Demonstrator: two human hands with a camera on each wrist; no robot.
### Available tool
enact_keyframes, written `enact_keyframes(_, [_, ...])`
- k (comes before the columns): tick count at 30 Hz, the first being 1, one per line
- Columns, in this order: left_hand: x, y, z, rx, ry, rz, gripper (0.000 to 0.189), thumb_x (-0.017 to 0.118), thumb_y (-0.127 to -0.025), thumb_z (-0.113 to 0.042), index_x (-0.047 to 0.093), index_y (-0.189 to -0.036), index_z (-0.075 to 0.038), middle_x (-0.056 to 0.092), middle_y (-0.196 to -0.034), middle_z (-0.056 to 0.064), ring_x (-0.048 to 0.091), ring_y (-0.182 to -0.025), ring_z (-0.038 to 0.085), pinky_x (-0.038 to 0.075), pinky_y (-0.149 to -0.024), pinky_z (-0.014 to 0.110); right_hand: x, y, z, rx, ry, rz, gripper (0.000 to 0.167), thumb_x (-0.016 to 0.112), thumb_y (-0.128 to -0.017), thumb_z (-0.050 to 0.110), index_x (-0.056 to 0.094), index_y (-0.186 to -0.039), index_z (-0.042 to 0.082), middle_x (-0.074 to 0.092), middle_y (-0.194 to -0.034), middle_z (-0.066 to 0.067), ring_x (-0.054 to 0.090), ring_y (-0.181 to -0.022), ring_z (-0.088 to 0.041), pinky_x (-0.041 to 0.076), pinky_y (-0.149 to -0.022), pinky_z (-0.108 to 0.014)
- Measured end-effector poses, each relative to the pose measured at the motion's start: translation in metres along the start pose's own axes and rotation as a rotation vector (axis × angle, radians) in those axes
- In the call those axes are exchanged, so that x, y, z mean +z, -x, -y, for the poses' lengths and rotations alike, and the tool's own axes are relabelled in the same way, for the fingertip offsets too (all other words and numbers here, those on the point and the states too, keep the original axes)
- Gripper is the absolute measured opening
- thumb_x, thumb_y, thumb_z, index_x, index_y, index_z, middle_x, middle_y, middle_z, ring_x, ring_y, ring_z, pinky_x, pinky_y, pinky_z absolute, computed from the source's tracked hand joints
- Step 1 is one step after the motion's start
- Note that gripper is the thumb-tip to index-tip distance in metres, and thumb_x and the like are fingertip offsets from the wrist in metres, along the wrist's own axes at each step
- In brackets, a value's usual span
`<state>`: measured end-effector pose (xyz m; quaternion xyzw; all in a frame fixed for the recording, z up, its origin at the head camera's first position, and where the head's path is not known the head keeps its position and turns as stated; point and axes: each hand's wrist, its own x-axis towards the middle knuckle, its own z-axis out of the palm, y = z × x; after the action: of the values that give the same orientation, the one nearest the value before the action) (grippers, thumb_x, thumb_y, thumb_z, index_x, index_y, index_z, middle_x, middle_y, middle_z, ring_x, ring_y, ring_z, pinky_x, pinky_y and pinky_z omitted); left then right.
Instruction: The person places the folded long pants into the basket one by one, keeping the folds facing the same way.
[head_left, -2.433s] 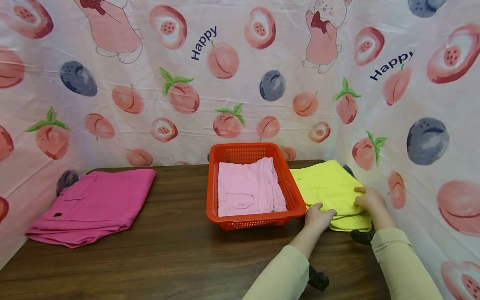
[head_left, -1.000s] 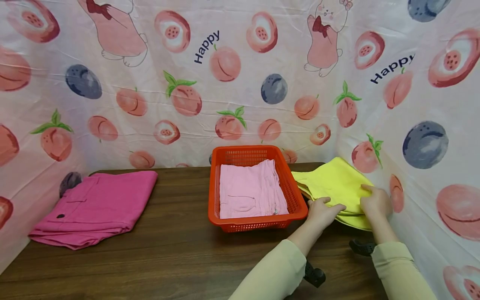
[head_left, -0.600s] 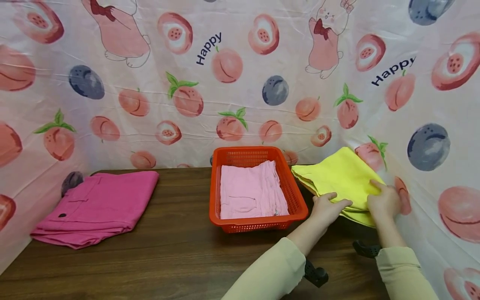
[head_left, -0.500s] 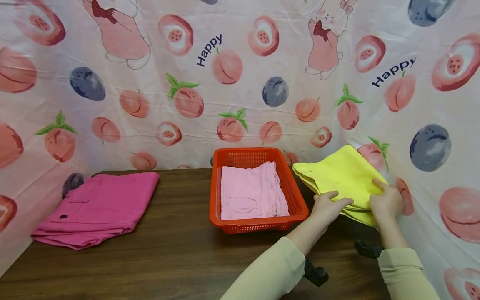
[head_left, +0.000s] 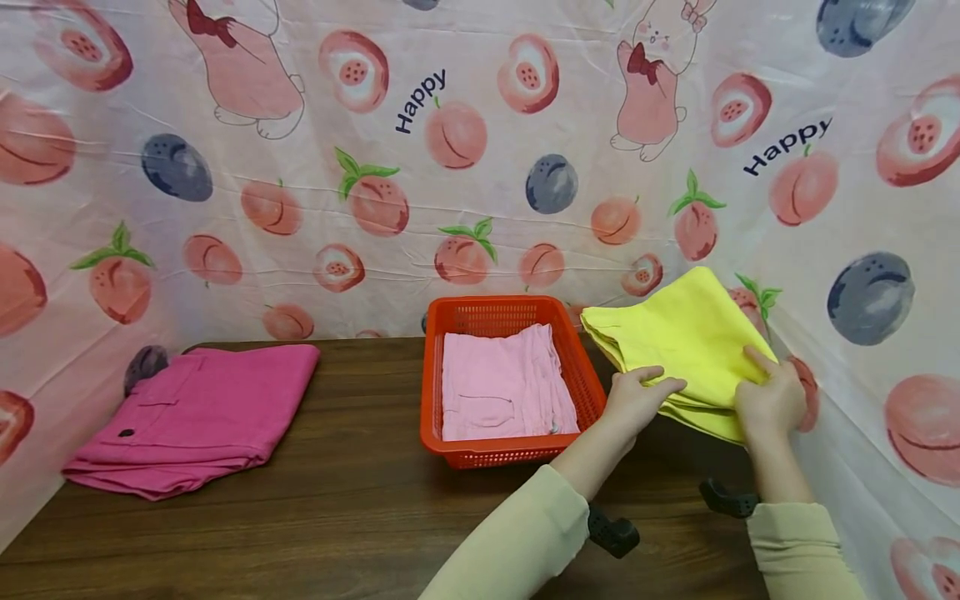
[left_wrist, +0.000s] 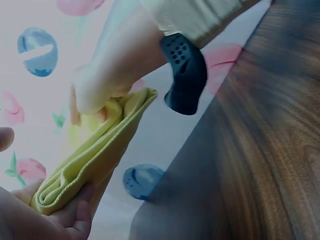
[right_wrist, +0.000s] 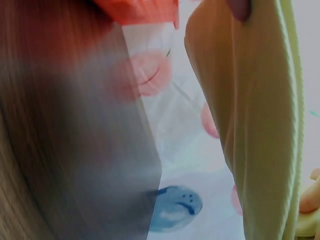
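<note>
A folded yellow garment point(head_left: 686, 337) is held up off the table at the right, its far edge raised and tilted. My left hand point(head_left: 636, 406) grips its near left corner, thumb on top and fingers underneath. At the near right edge, my right hand point(head_left: 772, 398) pinches it the same way. The left wrist view shows the garment's stacked folds point(left_wrist: 75, 170) between both hands. From the right wrist, its underside point(right_wrist: 262, 125) hangs beside the table edge. Just left of the left hand stands a red plastic basket point(head_left: 429, 375), with a folded light pink garment point(head_left: 498, 387) inside.
A folded dark pink garment point(head_left: 202, 408) with a dark button lies at the left of the wooden table point(head_left: 315, 533). Fruit-printed cloth walls point(head_left: 465, 200) enclose the back and both sides, the right one close beside my right hand.
The yellow garment has risen from the table, and both hands have moved up with it. Most recently it has shifted slightly left toward the basket. The basket and pink garments stay put.
</note>
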<state>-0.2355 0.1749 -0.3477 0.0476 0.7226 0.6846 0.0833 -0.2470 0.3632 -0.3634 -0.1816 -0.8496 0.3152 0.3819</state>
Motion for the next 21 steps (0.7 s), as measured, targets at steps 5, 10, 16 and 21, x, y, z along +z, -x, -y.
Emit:
enact_keyframes(5, [-0.013, -0.001, -0.003, 0.027, 0.033, -0.009, 0.035, 0.075, -0.082, -0.031, 0.072, -0.112, -0.015, 0.043, -0.137, 0.007, 0.047, -0.118, 0.024, 0.043, -0.092, 0.041, 0.001, 0.005, 0.01, -0.032, -0.045, -0.058, 0.053, 0.045, -0.073, -0.006, 0.069, -0.118, 0.006, 0.058, -0.108, -0.027, 0.051, -0.098, -0.05, 0.034, -0.073, -0.055])
enact_keyframes(10, [-0.03, -0.005, -0.001, 0.073, 0.07, -0.007, 0.027, 0.072, -0.085, -0.028, 0.074, -0.108, -0.014, 0.059, -0.12, -0.002, 0.053, -0.109, 0.018, 0.043, -0.091, 0.039, 0.0, 0.01, 0.022, -0.032, -0.087, -0.079, 0.05, 0.049, -0.074, -0.006, 0.069, -0.117, 0.007, 0.061, -0.109, -0.025, 0.053, -0.102, -0.046, 0.035, -0.074, -0.05])
enact_keyframes(16, [-0.041, -0.005, 0.001, 0.126, 0.077, -0.08, 0.021, 0.067, -0.091, -0.023, 0.076, -0.106, -0.012, 0.067, -0.107, -0.006, 0.053, -0.112, 0.016, 0.042, -0.094, 0.036, 0.001, 0.018, 0.034, 0.007, -0.159, -0.074, 0.048, 0.054, -0.075, -0.009, 0.07, -0.117, 0.009, 0.062, -0.114, -0.021, 0.054, -0.111, -0.038, 0.038, -0.081, -0.045])
enact_keyframes(21, [-0.049, -0.004, 0.007, 0.191, 0.048, -0.135, 0.019, 0.066, -0.092, -0.021, 0.076, -0.106, -0.015, 0.062, -0.117, 0.001, 0.05, -0.118, 0.02, 0.039, -0.098, 0.039, 0.003, 0.026, 0.041, 0.009, -0.204, -0.086, 0.048, 0.057, -0.074, -0.011, 0.071, -0.115, 0.008, 0.064, -0.112, -0.02, 0.055, -0.112, -0.035, 0.038, -0.08, -0.037])
